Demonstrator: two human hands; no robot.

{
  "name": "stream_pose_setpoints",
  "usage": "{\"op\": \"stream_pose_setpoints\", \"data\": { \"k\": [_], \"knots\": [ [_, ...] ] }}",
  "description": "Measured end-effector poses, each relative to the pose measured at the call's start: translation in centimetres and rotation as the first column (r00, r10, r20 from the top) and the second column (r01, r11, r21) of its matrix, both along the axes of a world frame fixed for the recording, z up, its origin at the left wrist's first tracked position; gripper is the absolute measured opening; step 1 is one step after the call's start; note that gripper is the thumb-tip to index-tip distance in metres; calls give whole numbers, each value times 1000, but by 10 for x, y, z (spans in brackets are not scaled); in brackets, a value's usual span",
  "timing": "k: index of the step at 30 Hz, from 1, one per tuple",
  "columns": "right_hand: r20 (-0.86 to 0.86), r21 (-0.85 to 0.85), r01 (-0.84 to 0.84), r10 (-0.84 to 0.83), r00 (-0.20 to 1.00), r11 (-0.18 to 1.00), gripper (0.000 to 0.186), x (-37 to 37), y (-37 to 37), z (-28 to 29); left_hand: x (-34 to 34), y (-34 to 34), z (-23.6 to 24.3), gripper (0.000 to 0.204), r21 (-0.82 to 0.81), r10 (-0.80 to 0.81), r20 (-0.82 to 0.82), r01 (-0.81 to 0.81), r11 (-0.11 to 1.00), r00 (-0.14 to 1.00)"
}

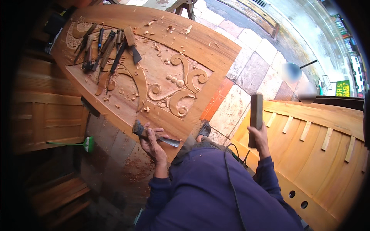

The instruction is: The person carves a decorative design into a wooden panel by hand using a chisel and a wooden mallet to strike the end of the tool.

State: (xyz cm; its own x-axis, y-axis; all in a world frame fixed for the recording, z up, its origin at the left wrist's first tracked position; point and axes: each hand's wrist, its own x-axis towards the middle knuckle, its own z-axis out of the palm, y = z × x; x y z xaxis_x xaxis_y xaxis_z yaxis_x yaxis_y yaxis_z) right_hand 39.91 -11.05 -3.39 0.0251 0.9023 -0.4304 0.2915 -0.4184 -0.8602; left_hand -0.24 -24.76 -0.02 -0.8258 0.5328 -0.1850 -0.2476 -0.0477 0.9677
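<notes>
Low at the near edge of the carved wooden door, my left hand (153,145) holds a chisel (169,142). Its bright blade points right, and the worn end of its wooden handle sticks out on the left. Off to the right, my right hand (260,139) is closed round a dark rectangular wooden block (256,111), held upright and apart from the chisel. Raised scrolls and small round beads stand out on the carved door (219,50). Several carving tools (106,50) with wooden and dark handles lie on its left part, a broad-bladed one (135,55) among them.
Wood shavings (169,29) lie scattered over the door. At the right leans a pale panelled wooden door (308,154) with small strips on it. A green broom (88,144) lies at the left. My shoe (204,128) stands on the tiles, and a dark cord (228,169) runs over my shirt.
</notes>
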Motion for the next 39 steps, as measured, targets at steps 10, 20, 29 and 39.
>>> {"op": "stream_pose_setpoints", "data": {
  "k": [10,20,29,39],
  "knots": [
    [-193,-154,411,-436,879,898,51,59,-51,-28,6,15,-2,45,-127,23,-79,-33,991,997],
    [-158,129,202,-181,971,971,53,-23,36,19,13,18,2,49,-90,71,-10,-71,993,997],
    [-285,186,-11,65,956,983,45,-143,117,81,14,25,-7,53,-131,200,-73,-208,969,977],
    [-203,339,-237,317,926,910,51,-188,218,60,16,39,1,61,-124,430,-109,-442,889,896]
  ]
}}
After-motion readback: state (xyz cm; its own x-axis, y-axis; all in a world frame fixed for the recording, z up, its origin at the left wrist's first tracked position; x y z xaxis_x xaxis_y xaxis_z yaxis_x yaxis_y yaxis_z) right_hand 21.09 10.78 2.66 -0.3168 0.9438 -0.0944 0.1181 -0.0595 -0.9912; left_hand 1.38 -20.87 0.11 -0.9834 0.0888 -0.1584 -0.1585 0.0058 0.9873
